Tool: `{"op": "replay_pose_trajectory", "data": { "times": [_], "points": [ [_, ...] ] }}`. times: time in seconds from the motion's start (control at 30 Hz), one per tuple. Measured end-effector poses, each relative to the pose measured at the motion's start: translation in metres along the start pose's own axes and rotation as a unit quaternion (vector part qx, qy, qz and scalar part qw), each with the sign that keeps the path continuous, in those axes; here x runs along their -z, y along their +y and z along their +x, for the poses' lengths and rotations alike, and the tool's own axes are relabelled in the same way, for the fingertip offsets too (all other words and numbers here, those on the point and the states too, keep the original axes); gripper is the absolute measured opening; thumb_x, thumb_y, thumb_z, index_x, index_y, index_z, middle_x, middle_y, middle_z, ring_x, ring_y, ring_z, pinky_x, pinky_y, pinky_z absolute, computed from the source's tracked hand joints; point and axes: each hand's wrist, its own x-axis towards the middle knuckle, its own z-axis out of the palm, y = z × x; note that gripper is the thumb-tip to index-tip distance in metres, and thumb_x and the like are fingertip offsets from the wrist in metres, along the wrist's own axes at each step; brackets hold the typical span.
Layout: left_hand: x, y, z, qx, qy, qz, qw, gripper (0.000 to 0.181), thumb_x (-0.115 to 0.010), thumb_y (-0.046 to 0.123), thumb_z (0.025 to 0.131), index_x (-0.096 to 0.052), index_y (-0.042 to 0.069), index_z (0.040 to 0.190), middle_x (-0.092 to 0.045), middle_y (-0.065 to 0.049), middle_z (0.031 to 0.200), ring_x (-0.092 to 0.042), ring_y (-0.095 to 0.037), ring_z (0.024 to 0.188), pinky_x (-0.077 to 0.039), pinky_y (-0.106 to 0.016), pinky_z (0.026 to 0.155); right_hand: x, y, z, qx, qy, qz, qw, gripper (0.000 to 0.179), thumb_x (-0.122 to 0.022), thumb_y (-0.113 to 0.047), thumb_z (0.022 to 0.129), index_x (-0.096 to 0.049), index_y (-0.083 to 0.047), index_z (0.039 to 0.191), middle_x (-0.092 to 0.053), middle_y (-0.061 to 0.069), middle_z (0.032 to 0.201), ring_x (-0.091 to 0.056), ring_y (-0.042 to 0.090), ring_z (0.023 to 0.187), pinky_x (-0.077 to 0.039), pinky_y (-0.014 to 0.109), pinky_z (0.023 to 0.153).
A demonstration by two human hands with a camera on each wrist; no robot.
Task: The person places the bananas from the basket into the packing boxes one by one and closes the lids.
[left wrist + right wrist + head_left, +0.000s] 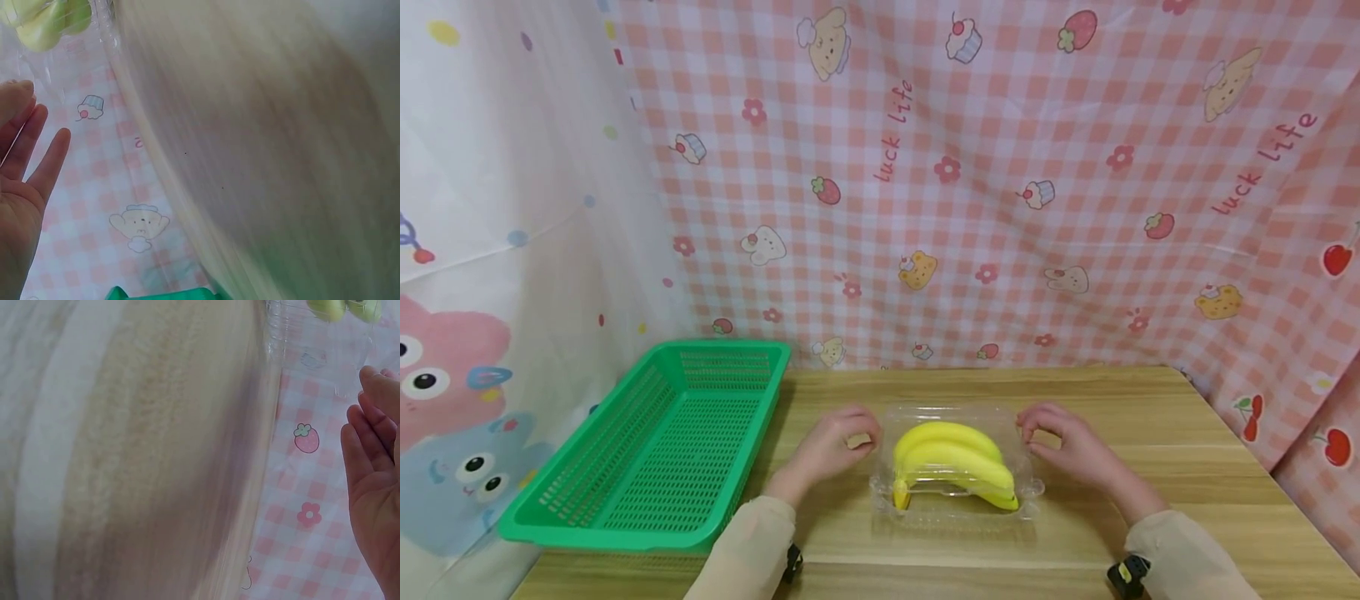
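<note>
A clear plastic clamshell box (953, 493) sits in the middle of the table with yellow bananas (951, 454) inside. Transparent plastic lies over the fruit; whether the lid is latched I cannot tell. At the box's left side is my left hand (833, 446), its thumb and forefinger bent and apart. My right hand (1067, 442) mirrors it at the right side, fingertips close to the box edge. In the left wrist view the fingers (50, 165) spread loosely below the plastic. The right wrist view shows similarly loose fingers (369, 440) beside a box corner.
A green slotted basket (681, 450) stands on the left of the wooden table (1105, 533), near my left forearm. Pink checked cloth (955, 208) hangs behind the table, and a white patterned cloth (550, 208) hangs on the left.
</note>
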Motion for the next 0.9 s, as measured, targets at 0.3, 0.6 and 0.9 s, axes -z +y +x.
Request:
{"op": "replay_pose_trajectory", "data": {
  "times": [0.3,0.6,0.9],
  "points": [
    [0.0022,0.0039,-0.0002,-0.026,-0.019,0.023,0.9992,0.019,-0.079,-0.009,0.075,-0.071,0.007,0.082,-0.068,-0.002,0.093,-0.064,-0.017,0.09,-0.054,-0.025,0.084,0.0001,0.0013,-0.0011,0.033,-0.002,-0.013,0.9994,0.043,-0.078,0.016,0.069,-0.061,-0.021,0.084,-0.066,0.005,0.105,-0.061,0.024,0.101,-0.038,0.01,0.096],
    [0.0042,0.0079,-0.0015,-0.004,-0.041,0.046,0.9981,0.018,-0.079,-0.006,0.076,-0.072,0.009,0.083,-0.068,-0.002,0.096,-0.064,-0.018,0.093,-0.053,-0.028,0.087,-0.0007,0.0034,-0.0007,0.064,0.003,-0.017,0.9978,0.044,-0.079,0.018,0.066,-0.061,-0.019,0.083,-0.066,0.005,0.103,-0.062,0.026,0.098,-0.037,0.008,0.096],
    [0.0036,0.0093,-0.003,0.002,-0.049,0.059,0.9971,0.018,-0.08,-0.005,0.076,-0.073,0.009,0.084,-0.069,-0.002,0.098,-0.065,-0.018,0.094,-0.053,-0.029,0.089,0.0004,0.0027,-0.0016,0.069,-0.001,-0.026,0.9973,0.044,-0.079,0.018,0.066,-0.063,-0.02,0.082,-0.067,0.006,0.103,-0.063,0.03,0.097,-0.037,0.008,0.097]
  ]
}}
